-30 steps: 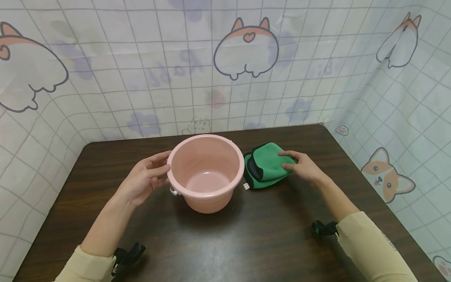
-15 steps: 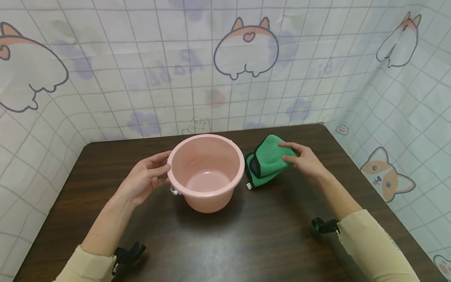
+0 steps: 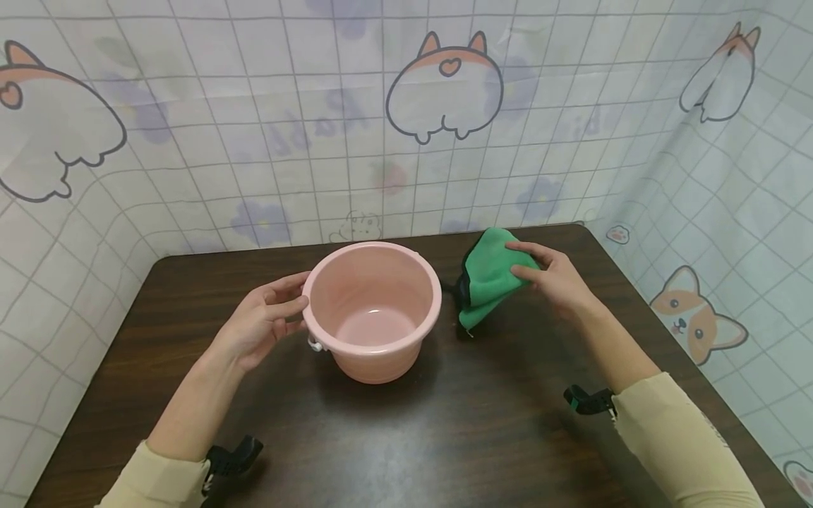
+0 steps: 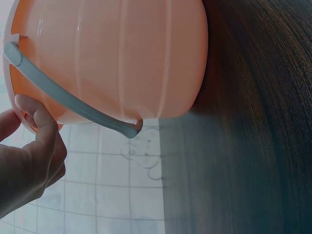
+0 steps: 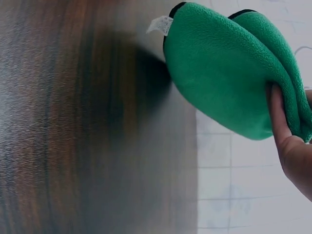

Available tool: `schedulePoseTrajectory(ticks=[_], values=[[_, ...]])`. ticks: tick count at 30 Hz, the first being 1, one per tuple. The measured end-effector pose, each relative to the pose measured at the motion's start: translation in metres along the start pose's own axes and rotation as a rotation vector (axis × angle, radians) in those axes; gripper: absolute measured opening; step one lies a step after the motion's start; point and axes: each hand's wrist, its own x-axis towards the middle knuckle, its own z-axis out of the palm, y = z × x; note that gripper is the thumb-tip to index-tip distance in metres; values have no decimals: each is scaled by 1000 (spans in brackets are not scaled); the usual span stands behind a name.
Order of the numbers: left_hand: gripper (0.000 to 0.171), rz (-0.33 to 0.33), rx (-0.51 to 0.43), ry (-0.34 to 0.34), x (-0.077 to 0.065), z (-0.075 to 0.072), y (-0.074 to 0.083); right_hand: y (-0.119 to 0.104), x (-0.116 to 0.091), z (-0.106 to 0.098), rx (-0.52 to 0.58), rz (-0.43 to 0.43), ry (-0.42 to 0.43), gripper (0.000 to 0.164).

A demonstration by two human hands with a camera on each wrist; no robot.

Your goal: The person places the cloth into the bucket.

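A pink plastic bucket (image 3: 372, 310) stands upright near the middle of the dark wooden table (image 3: 394, 437), its pale handle (image 4: 63, 97) folded down along its side. My left hand (image 3: 263, 321) touches the bucket's left rim with its thumb and fingertips, and the left wrist view shows a finger (image 4: 41, 124) against the rim. My right hand (image 3: 549, 275) pinches a folded green cloth (image 3: 489, 279) with black edging and holds it in the air just right of the bucket. In the right wrist view the cloth (image 5: 229, 83) hangs clear above the table.
A tiled curtain with cartoon dog prints (image 3: 444, 92) closes in the table at the back and on both sides. The table's right edge (image 3: 673, 331) lies close to my right forearm. Bare wood (image 3: 413, 451) stretches in front of the bucket.
My right hand has lifted the green cloth off the table and raised it slightly up and back. The left hand and the bucket have stayed still.
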Motion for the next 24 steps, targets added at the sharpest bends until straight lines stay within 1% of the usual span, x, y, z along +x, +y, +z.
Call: schedulePoseTrajectory(ticks=[5, 10, 18, 24], values=[[59, 5, -1, -5, -1, -1, -1, -9, -1, -2, -6, -14, 10, 54], [58, 6, -4, -1, -1, -1, 0, -19, -3, -5, 23, -33, 28, 54], [58, 3, -8, 0, 0, 0, 0, -36, -3, -8, 162, -90, 53, 50], [58, 7, -6, 1, 0, 0, -1, -45, -6, -14, 179, -117, 54, 49]])
